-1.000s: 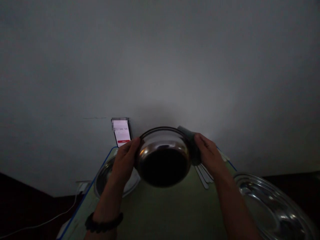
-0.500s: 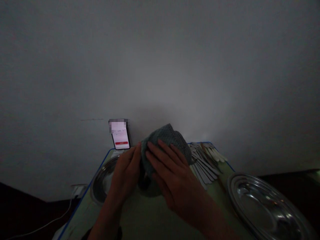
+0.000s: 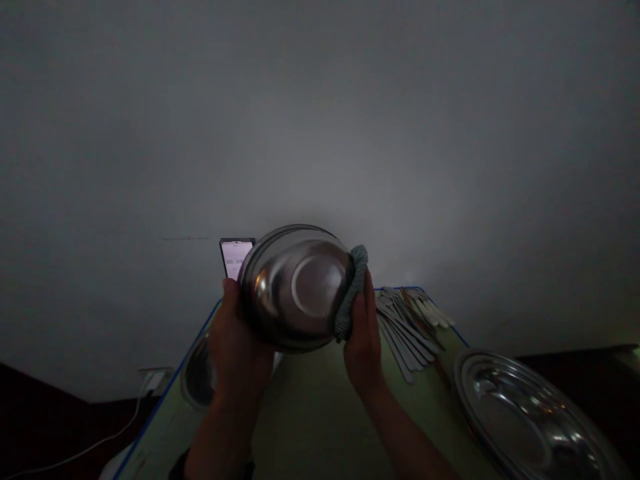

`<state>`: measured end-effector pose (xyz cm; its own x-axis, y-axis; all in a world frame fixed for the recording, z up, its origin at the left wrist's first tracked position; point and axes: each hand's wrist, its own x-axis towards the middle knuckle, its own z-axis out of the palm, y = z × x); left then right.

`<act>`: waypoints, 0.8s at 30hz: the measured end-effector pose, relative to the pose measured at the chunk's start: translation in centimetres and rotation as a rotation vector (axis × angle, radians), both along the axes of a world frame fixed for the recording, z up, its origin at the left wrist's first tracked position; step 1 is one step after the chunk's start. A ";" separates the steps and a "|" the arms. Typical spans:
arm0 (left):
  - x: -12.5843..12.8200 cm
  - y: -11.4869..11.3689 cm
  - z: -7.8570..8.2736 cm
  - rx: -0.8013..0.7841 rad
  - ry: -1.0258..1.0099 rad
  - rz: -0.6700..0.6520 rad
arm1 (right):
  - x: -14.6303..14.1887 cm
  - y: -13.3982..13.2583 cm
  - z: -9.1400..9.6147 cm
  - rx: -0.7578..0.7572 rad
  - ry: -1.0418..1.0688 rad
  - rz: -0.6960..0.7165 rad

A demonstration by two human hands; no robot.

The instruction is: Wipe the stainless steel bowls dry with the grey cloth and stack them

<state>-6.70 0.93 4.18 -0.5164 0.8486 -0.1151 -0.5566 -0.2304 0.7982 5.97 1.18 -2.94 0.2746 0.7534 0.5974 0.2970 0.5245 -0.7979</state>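
Note:
A shiny metal bowl is held up above the table, its round base turned toward me. My left hand grips the bowl's left rim, with the fingers partly hidden behind it. On the other side, my right hand presses a grey-green cloth against the bowl's right wall. The cloth is bunched between the palm and the metal.
A second metal bowl stands at the table's left edge, partly behind my left arm. Several pieces of cutlery lie fanned out at the back right. A large metal basin sits at right. A phone leans on the wall.
The bowl has been turned so that its underside now faces me. My right hand and the cloth have moved to its right side, and the cloth is now bunched instead of spread out.

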 end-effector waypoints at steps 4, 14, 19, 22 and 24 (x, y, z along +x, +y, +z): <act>2.2 0.9 -1.1 0.058 -0.198 -0.038 | -2.3 -0.3 -1.8 0.056 -0.128 -0.055; 4.4 -1.0 -2.6 -0.033 0.251 -0.282 | -0.5 -0.2 -0.5 0.391 -0.604 -0.258; 4.9 -2.1 -1.9 -0.163 0.641 -0.196 | 2.4 -0.8 2.2 0.334 -0.513 -0.024; 4.6 -2.2 -1.6 -0.196 0.675 -0.171 | 3.9 0.1 2.6 0.264 -0.343 0.052; 3.9 -2.0 -1.6 -0.282 0.677 -0.080 | 4.3 1.1 2.1 0.154 -0.182 0.045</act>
<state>-2.81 -1.03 2.60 -0.4893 0.8720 -0.0128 0.0727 0.0554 0.9958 10.22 2.30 -0.83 0.1198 0.6586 0.7429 0.4022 0.6520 -0.6428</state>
